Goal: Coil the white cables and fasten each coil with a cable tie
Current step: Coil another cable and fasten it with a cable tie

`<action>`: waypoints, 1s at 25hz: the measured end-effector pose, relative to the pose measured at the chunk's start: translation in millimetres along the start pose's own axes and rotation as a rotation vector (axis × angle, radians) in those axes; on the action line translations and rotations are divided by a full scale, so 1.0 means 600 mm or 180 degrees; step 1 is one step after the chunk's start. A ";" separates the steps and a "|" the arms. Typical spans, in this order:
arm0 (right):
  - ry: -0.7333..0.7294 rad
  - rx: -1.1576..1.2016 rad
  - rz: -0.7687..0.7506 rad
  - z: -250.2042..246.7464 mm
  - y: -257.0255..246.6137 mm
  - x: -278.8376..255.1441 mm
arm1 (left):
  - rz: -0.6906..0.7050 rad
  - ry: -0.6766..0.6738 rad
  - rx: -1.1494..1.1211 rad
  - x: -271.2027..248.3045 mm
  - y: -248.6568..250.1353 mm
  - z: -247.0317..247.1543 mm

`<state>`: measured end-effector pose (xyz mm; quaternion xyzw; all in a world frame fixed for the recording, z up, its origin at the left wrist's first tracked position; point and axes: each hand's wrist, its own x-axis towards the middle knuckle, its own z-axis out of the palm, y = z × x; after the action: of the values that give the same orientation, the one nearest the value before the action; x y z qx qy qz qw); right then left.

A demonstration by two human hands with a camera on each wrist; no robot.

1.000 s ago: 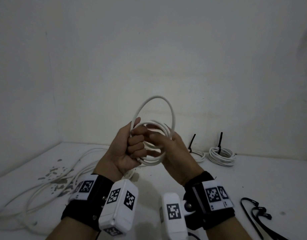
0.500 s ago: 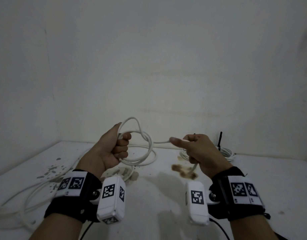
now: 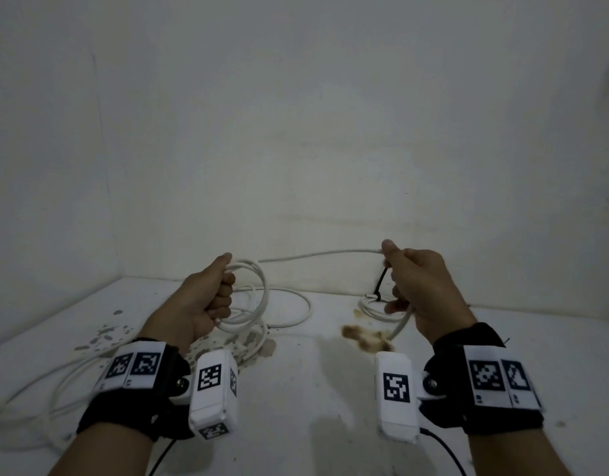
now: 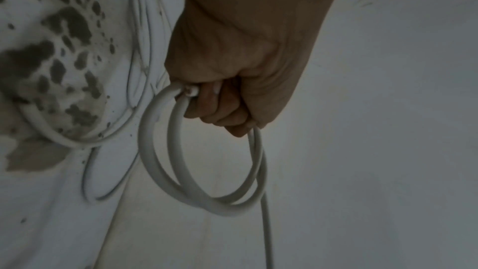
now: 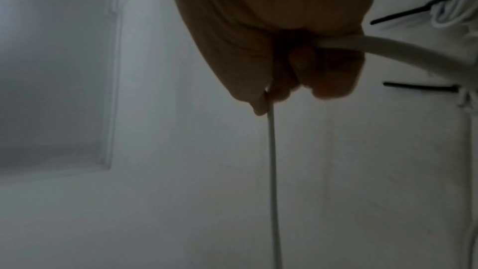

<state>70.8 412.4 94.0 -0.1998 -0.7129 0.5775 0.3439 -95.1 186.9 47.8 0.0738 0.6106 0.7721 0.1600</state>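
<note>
My left hand (image 3: pixel 215 297) grips a small coil of white cable (image 3: pixel 258 297) in a fist above the white table (image 3: pixel 313 389); the left wrist view shows two loops (image 4: pixel 196 171) hanging from the curled fingers (image 4: pixel 220 107). From the coil a straight run of the same cable (image 3: pixel 316 254) stretches right to my right hand (image 3: pixel 416 286), which holds it in a closed fist. In the right wrist view the cable (image 5: pixel 271 161) leaves the fingers (image 5: pixel 323 73) and a thicker part exits right. More loose white cable (image 3: pixel 55 379) trails over the table's left side.
A finished coil with a black cable tie (image 3: pixel 381 281) lies at the back, partly behind my right hand; the right wrist view shows two tied coils (image 5: pixel 455 3). Dark stains (image 3: pixel 103 334) mark the table left, a brown stain (image 3: pixel 364 336) the middle. Walls close the back and left.
My hands, joined on the coil a second ago, have moved apart and lower. The right hand has slid right along the cable, drawing a straight length out from the coil.
</note>
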 end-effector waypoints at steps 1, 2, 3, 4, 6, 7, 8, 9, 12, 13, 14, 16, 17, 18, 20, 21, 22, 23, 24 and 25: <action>-0.0195 -0.0375 -0.0068 -0.003 -0.001 -0.001 | -0.0016 0.0006 -0.0067 -0.001 0.003 0.001; -0.0379 -0.0728 -0.0124 -0.005 0.000 -0.002 | -0.0027 -0.0019 -0.0077 -0.002 0.005 0.003; -0.0561 -0.1009 -0.0163 -0.005 0.002 -0.003 | -0.0044 -0.0074 -0.0053 -0.004 0.007 0.004; -0.0763 -0.1210 -0.0181 -0.003 0.004 -0.005 | -0.0074 -0.0158 -0.0009 -0.006 0.008 0.008; -0.1143 -0.1619 -0.0292 0.012 0.008 -0.016 | -0.0127 -0.0379 0.0124 -0.015 0.008 0.021; -0.1251 -0.1881 -0.0456 0.024 0.011 -0.021 | -0.0130 -0.0497 0.0213 -0.022 0.009 0.030; -0.1320 -0.2064 -0.0637 0.037 0.015 -0.025 | -0.0116 -0.0600 0.0332 -0.028 0.009 0.041; -0.1381 -0.2030 -0.0790 0.051 0.019 -0.030 | -0.0093 -0.0678 0.0476 -0.034 0.010 0.052; -0.1591 -0.1672 -0.1132 0.085 0.033 -0.038 | 0.0032 -0.0774 0.0771 -0.046 0.009 0.079; -0.1574 -0.1642 -0.1257 0.089 0.037 -0.036 | 0.0054 -0.0791 0.0816 -0.050 0.008 0.084; -0.1515 -0.1545 -0.1299 0.089 0.041 -0.033 | 0.0055 -0.0827 0.0859 -0.053 0.008 0.088; -0.1420 -0.1309 -0.1297 0.082 0.042 -0.029 | 0.0016 -0.0932 0.0878 -0.058 0.006 0.093; -0.1389 -0.1254 -0.1348 0.078 0.041 -0.028 | -0.0008 -0.1001 0.0814 -0.061 0.007 0.094; -0.1345 -0.1196 -0.1397 0.076 0.041 -0.027 | -0.0026 -0.1076 0.0711 -0.063 0.007 0.096; -0.1183 -0.0881 -0.1324 0.077 0.043 -0.025 | -0.0028 -0.1201 0.0549 -0.065 0.009 0.101; -0.1103 -0.0626 -0.1184 0.079 0.043 -0.023 | -0.0027 -0.1228 0.0510 -0.065 0.010 0.102; -0.1049 -0.0368 -0.1005 0.082 0.043 -0.021 | -0.0043 -0.1234 0.0489 -0.065 0.010 0.102; -0.1024 -0.0141 -0.0836 0.084 0.042 -0.020 | -0.0066 -0.1228 0.0474 -0.065 0.011 0.102; -0.1036 0.0034 -0.0709 0.085 0.040 -0.019 | -0.0084 -0.1215 0.0470 -0.065 0.011 0.102; -0.1052 0.0149 -0.0621 0.086 0.037 -0.020 | -0.0088 -0.1197 0.0486 -0.066 0.011 0.101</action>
<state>39.2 374.5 64.5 -0.0242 -0.7621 0.5828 0.2811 -40.4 228.2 72.3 0.2203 0.6276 0.6939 0.2757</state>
